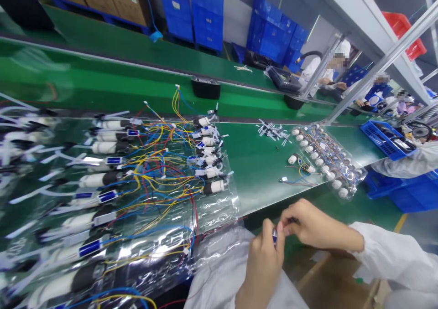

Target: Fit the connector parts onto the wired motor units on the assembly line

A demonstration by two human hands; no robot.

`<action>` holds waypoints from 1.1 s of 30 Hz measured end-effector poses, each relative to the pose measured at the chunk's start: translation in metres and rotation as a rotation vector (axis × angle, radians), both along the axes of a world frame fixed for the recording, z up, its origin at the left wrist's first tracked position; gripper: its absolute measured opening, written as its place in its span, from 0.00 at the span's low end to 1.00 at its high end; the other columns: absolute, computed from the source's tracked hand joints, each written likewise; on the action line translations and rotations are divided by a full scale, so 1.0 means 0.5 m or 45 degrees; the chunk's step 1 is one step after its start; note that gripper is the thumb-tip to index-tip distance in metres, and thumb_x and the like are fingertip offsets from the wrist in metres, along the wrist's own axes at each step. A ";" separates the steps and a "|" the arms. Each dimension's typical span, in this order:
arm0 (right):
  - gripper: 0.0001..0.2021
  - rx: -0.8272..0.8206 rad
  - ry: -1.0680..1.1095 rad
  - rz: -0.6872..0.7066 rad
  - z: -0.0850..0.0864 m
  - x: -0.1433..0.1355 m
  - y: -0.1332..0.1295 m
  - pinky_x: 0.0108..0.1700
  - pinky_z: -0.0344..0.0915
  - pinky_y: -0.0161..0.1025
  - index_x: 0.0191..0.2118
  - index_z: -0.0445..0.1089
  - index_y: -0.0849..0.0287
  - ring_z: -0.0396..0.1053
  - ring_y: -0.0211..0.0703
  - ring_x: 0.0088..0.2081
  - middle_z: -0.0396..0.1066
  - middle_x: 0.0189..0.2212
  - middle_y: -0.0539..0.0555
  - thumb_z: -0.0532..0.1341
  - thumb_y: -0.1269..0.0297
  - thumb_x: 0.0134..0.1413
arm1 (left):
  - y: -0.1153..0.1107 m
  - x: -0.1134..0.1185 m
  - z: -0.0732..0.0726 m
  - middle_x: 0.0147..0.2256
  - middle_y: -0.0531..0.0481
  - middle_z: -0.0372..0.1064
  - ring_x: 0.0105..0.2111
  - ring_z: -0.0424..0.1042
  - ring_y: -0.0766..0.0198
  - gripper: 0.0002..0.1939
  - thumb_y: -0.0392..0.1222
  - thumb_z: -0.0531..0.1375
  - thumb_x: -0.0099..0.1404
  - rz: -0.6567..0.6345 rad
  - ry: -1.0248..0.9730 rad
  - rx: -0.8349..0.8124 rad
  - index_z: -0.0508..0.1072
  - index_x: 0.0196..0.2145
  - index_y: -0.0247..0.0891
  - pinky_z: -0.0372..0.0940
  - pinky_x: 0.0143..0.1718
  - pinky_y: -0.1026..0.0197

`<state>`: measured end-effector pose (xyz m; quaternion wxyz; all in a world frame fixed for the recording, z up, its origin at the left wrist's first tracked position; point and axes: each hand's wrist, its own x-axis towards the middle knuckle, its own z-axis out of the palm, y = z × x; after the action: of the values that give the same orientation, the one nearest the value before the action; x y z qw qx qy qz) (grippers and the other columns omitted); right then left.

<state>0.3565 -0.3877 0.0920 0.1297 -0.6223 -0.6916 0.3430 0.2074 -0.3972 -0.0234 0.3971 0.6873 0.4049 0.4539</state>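
Observation:
Just off the table's front edge, my left hand [267,249] is closed on a small part with a blue label [274,236], mostly hidden by the fingers. My right hand [303,223] meets it there, thumb and fingers pinched together; what they hold is too small to name. To the left, white-and-black cylindrical units [99,179] with blue labels and coloured wires [164,163] lie in rows on clear plastic. A loose unit with wires [307,167] rests on the green table [244,163] beyond my hands.
White strips [273,132] lie in a pile on the table. A plastic tray of units [325,156] is at the right, near a blue basket [386,139] and a person's sleeve [405,161]. A black box [205,88] stands behind. Below is a cardboard box [328,277].

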 end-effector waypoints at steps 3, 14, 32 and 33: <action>0.06 -0.129 0.295 -0.061 0.042 0.017 0.014 0.37 0.69 0.36 0.40 0.81 0.57 0.75 0.41 0.34 0.80 0.33 0.51 0.73 0.70 0.56 | -0.006 0.010 0.009 0.22 0.57 0.67 0.20 0.68 0.63 0.16 0.51 0.51 0.79 0.076 -0.235 -0.293 0.66 0.34 0.43 0.58 0.25 0.62; 0.01 0.587 0.782 -0.243 -0.020 0.005 -0.011 0.46 0.74 0.40 0.38 0.83 0.52 0.78 0.44 0.40 0.82 0.35 0.53 0.71 0.64 0.62 | -0.025 0.028 0.030 0.50 0.41 0.77 0.60 0.69 0.52 0.17 0.58 0.52 0.78 0.184 -0.736 -0.436 0.68 0.40 0.43 0.60 0.61 0.47; 0.04 0.761 0.826 -0.590 -0.011 0.025 -0.012 0.24 0.63 0.32 0.35 0.82 0.54 0.66 0.37 0.27 0.70 0.27 0.50 0.73 0.61 0.58 | 0.017 -0.048 0.060 0.29 0.57 0.61 0.21 0.50 0.74 0.38 0.67 0.66 0.64 -0.377 -0.925 -1.187 0.75 0.60 0.36 0.47 0.23 0.66; 0.04 0.763 0.780 -0.554 -0.012 0.022 -0.013 0.26 0.64 0.33 0.35 0.82 0.54 0.67 0.38 0.28 0.71 0.27 0.50 0.73 0.61 0.59 | 0.019 -0.052 0.058 0.29 0.55 0.64 0.21 0.52 0.74 0.36 0.66 0.66 0.65 -0.399 -0.899 -1.142 0.76 0.59 0.36 0.48 0.23 0.66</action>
<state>0.3678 -0.3941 0.0862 0.5701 -0.5580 -0.5435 0.2611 0.1813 -0.3877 0.0054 0.8218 0.3112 0.2941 0.3757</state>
